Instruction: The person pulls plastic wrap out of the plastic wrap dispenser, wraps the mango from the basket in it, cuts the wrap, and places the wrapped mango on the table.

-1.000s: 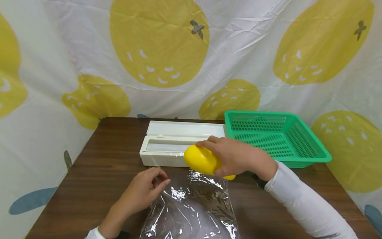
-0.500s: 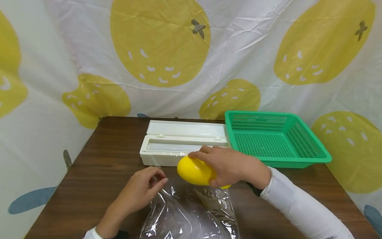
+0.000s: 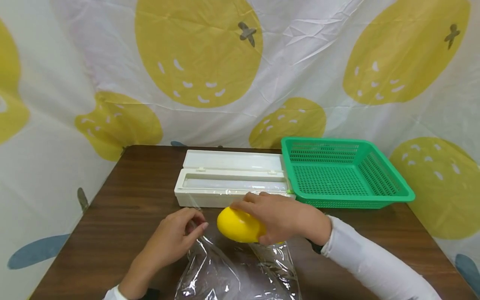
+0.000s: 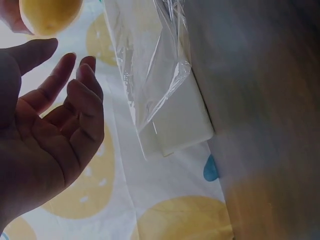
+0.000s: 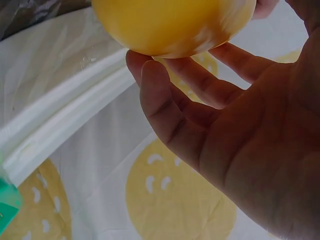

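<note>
My right hand (image 3: 283,218) grips a smooth, glossy yellow fruit (image 3: 238,225), longer than wide, over the stretched plastic wrap (image 3: 240,277). In the right wrist view the fruit (image 5: 172,25) rests against the fingertips, its far side out of frame. My left hand (image 3: 178,233) hovers at the wrap's left edge, its fingers loosely curled around nothing; the left wrist view shows a bare palm (image 4: 47,145). Behind both hands stands a white plastic wrap dispenser (image 3: 210,201) with its lid (image 3: 232,160) raised, and the clear film runs from it toward me.
A green slotted basket (image 3: 348,201) stands at the back right, against the dispenser's right end. Dark wooden tabletop (image 3: 123,200) extends to the left and right. A white cloth with yellow fruit prints (image 3: 198,54) hangs behind the table.
My right hand has brought the yellow fruit left and down, closer to me, lower over the wrap. The left hand has shifted only slightly left.
</note>
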`<state>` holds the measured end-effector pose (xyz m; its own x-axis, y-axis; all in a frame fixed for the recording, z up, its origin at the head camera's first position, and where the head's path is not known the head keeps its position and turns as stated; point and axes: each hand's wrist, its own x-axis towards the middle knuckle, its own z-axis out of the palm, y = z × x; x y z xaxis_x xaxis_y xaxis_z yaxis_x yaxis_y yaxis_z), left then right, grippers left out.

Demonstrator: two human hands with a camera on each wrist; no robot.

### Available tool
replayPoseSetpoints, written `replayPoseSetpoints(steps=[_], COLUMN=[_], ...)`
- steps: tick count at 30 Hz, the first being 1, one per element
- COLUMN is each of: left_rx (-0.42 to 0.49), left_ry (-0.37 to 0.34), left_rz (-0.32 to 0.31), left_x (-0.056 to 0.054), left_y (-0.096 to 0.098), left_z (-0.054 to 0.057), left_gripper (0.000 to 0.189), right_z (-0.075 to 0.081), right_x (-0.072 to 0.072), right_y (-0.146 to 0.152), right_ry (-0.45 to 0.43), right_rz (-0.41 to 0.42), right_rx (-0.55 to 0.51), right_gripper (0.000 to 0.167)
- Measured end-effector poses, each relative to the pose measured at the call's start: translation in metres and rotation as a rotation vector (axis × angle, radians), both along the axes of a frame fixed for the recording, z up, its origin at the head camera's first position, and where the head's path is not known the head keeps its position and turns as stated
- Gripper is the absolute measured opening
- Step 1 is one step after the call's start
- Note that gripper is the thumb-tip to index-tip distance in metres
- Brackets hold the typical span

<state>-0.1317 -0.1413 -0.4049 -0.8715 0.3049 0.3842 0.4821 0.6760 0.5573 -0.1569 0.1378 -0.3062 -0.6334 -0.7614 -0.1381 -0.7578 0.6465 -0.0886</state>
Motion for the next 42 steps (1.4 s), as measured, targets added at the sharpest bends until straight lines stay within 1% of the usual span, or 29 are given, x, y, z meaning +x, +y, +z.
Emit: replayPoseSetpoints(steps=[4, 9, 19, 28, 37, 42], left_rx=[-0.046, -0.075, -0.092, -0.096, -0.102, -0.106], left_ry=[0.004, -0.022, -0.042, -0.063, -0.089, -0.093], left_rz=[0.023, 0.039, 0.040, 0.030, 0.029, 0.025], left_x=[0.000, 0.000, 0.001, 0.001, 0.001, 0.001], left_y=[-0.002, -0.002, -0.002, -0.002, -0.003, -0.003], left_z=[0.000, 0.001, 0.000, 0.002, 0.003, 0.002], left_gripper=[0.010, 0.010, 0.008, 0.009, 0.008, 0.008], right_z=[-0.006, -0.011, -0.027, -0.038, -0.047, -0.053], right_x=[0.002, 0.003, 0.006, 0.007, 0.009, 0.010], right_y=[-0.003, -0.006, -0.013, -0.020, -0.026, -0.029], right_ry=[0.002, 0.015, 0.051, 0.076, 0.040, 0.041], right_rz=[0.001, 0.019, 0.037, 0.071, 0.055, 0.056], right_rx=[0.023, 0.034, 0.094, 0.113, 0.129, 0.154], right_gripper=[0.089, 0.092, 0.096, 0.097, 0.097, 0.098])
